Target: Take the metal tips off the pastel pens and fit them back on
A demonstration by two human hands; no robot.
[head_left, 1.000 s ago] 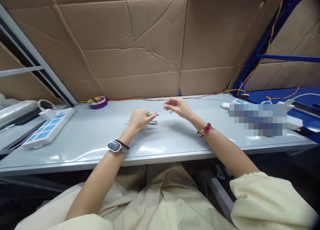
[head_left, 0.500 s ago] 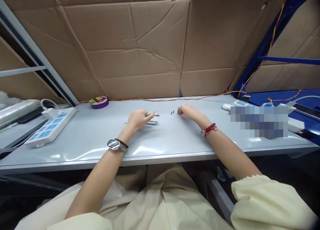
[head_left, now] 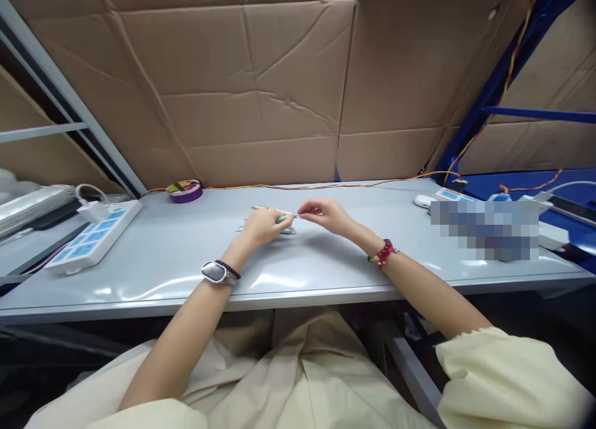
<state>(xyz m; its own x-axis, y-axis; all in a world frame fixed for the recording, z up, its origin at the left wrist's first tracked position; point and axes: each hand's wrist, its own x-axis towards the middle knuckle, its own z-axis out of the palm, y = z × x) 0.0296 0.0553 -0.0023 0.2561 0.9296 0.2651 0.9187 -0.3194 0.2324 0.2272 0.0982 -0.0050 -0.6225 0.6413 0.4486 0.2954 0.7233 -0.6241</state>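
Observation:
My left hand (head_left: 265, 226) is closed around a pen with a pale green grip (head_left: 282, 218), its point facing right. At that point, the thumb and fingertips of my right hand (head_left: 328, 217) are pinched together; whatever they hold is too small to make out. A cream-coloured pen (head_left: 259, 208) shows just behind my left hand, partly covered by it. More pens (head_left: 289, 231) lie on the table under and beside the left hand, mostly hidden. The small grey cones seen earlier are not visible, and my right hand covers that spot.
On the grey table (head_left: 186, 255), a white power strip (head_left: 88, 239) lies at the left and a purple tape roll (head_left: 185, 192) at the back left. A white mouse (head_left: 423, 201) and a blurred-out patch are at the right. Cardboard (head_left: 279, 137) walls the back; thin wires run along it.
My right hand has moved left from beside the small grey cones to the point of the pen in my left hand. The left hand has shifted slightly right.

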